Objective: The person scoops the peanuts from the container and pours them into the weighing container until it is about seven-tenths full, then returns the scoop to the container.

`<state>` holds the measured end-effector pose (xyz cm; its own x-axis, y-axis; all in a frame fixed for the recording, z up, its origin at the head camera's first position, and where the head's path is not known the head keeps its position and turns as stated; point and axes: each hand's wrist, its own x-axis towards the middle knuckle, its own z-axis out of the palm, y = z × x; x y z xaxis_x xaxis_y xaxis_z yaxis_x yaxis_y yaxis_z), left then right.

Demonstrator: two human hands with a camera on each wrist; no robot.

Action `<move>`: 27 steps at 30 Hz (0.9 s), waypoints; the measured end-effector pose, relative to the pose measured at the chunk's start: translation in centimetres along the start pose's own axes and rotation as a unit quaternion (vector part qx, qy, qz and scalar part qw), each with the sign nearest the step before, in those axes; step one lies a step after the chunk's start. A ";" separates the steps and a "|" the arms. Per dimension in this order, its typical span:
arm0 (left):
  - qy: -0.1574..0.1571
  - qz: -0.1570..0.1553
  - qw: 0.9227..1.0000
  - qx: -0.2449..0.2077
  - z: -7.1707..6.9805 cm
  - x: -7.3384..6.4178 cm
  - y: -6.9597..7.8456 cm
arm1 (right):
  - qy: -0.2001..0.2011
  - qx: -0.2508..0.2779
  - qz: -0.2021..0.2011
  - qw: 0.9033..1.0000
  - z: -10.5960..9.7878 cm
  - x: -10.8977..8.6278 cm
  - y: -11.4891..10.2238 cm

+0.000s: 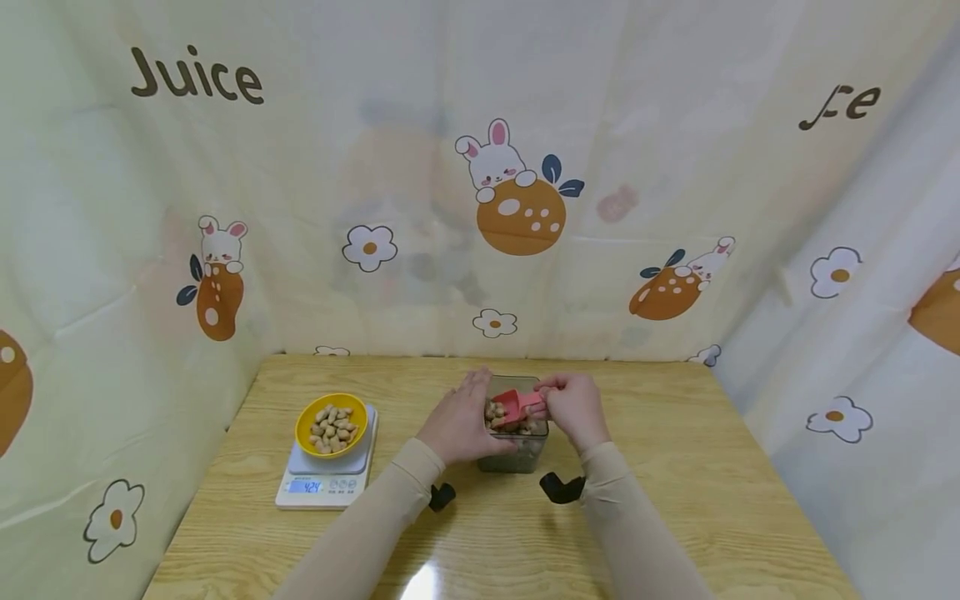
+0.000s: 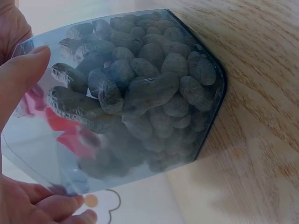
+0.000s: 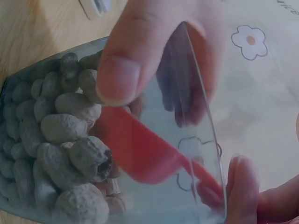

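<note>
A clear square container (image 1: pixel 513 460) filled with peanuts in the shell (image 2: pixel 154 93) stands on the table. My left hand (image 1: pixel 457 423) holds it from its left side, thumb along the near wall and fingers toward the far side. Inside its upper part is a red scoop (image 1: pixel 508 406), the bowl down among the top peanuts. My right hand (image 1: pixel 576 408) grips the scoop's handle at the container's right rim. Through the clear wall, the right wrist view shows the scoop's bowl (image 3: pixel 142 154) against the peanuts.
Left on the wooden table (image 1: pixel 660 467) stands a white kitchen scale (image 1: pixel 288 497) with a lit display. A yellow bowl (image 1: pixel 302 427) of peanuts sits on it. A printed curtain (image 1: pixel 420 308) hangs behind and at both sides. Black camera mounts stick out below both wrists.
</note>
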<state>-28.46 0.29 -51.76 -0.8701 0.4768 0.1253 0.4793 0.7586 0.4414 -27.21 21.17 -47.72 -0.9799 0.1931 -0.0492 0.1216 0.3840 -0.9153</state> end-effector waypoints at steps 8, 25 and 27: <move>-0.002 -0.004 1.000 -0.009 -0.1 -0.2 0.0 | -0.019 -0.040 -0.034 0.998 0.2 -0.1 0.6; 0.013 -0.003 1.000 -0.016 -0.1 0.0 -0.2 | -0.049 -0.138 -0.104 0.984 0.5 -0.4 0.3; 0.010 -0.003 1.000 -0.018 -0.1 -0.1 -0.2 | -0.054 -0.072 -0.059 0.994 0.3 -0.3 0.5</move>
<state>-28.48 0.08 -51.78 -0.8749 0.4636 0.1402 0.4704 0.7445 0.4738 -26.87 21.03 -48.27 -0.9990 0.0439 0.0047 0.0191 0.5257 -0.8505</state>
